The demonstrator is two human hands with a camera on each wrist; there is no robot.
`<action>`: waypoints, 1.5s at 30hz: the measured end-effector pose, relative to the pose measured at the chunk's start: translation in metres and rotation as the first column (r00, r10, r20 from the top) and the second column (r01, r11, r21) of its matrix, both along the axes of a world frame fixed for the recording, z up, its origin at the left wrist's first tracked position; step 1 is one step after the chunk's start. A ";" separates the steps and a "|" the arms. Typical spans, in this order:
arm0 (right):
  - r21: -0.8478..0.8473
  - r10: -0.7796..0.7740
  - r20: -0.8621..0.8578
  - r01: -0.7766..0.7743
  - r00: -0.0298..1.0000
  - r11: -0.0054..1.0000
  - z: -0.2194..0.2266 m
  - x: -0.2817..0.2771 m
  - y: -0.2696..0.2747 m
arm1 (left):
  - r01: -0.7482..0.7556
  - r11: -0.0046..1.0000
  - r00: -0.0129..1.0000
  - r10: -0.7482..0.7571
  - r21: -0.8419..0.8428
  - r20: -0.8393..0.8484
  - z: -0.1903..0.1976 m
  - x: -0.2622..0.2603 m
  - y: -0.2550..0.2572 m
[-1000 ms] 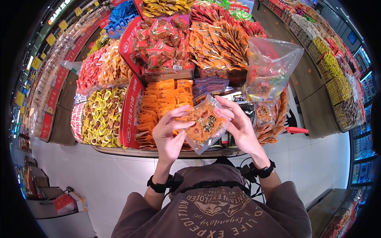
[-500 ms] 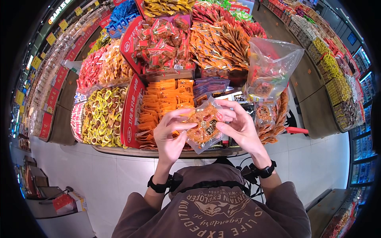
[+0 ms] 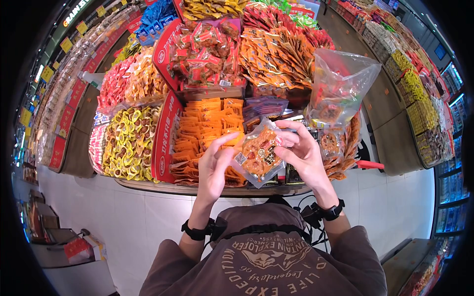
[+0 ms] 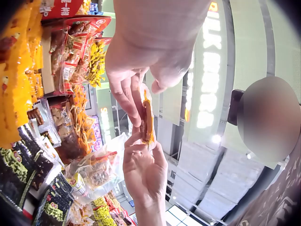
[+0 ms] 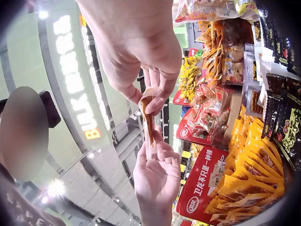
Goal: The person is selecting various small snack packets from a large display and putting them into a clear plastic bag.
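A clear sealed packet (image 3: 260, 153) with a flat orange-brown snack and dark speckled pieces inside is held up over the front of the display. My right hand (image 3: 307, 157) pinches its right side, thumb on the near face and fingers behind. My left hand (image 3: 213, 167) is at the packet's left edge. In the left wrist view, the left hand (image 4: 150, 56) has its fingers extended along the back of the packet (image 4: 148, 120), the thumb standing off from it. Seen edge-on in the right wrist view, the packet (image 5: 148, 117) looks thin.
Orange snack packets (image 3: 202, 130) fill a compartment behind the left hand, beside a red divider (image 3: 165, 140). Yellow-wrapped pieces (image 3: 131, 143) lie left of that. A large transparent bag (image 3: 340, 84) stands at the right, above similar packets (image 3: 332, 143). The wooden display edge (image 3: 163, 188) runs in front.
The packet has turned slightly and shifted a little right, and a printed code label now shows on its left. The left thumb and fingers have come off the packet's front face.
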State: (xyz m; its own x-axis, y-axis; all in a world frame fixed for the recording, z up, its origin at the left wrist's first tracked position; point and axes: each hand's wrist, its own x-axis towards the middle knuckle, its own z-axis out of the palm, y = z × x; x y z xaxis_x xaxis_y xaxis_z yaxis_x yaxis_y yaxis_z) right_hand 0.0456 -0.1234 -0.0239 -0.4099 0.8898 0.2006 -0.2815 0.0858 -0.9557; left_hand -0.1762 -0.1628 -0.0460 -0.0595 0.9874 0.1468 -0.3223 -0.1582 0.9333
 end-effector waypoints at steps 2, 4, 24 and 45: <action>-0.005 0.013 -0.016 -0.013 1.000 1.000 0.001 -0.003 0.001 | 0.046 0.997 0.994 -0.040 0.062 -0.097 0.007 0.006 -0.005; -0.014 0.020 -0.030 -0.021 0.999 1.000 0.001 -0.005 0.002 | 0.166 0.984 0.977 -0.154 0.070 -0.145 0.005 0.006 -0.005; -0.140 0.042 0.056 -0.034 0.998 0.990 -0.006 0.000 0.001 | 0.033 0.996 0.991 -0.021 0.088 -0.135 0.002 0.018 0.005; -0.095 -0.005 0.073 0.012 0.997 0.995 -0.003 0.002 0.004 | 0.179 0.981 0.970 -0.164 0.069 -0.178 0.006 0.015 0.000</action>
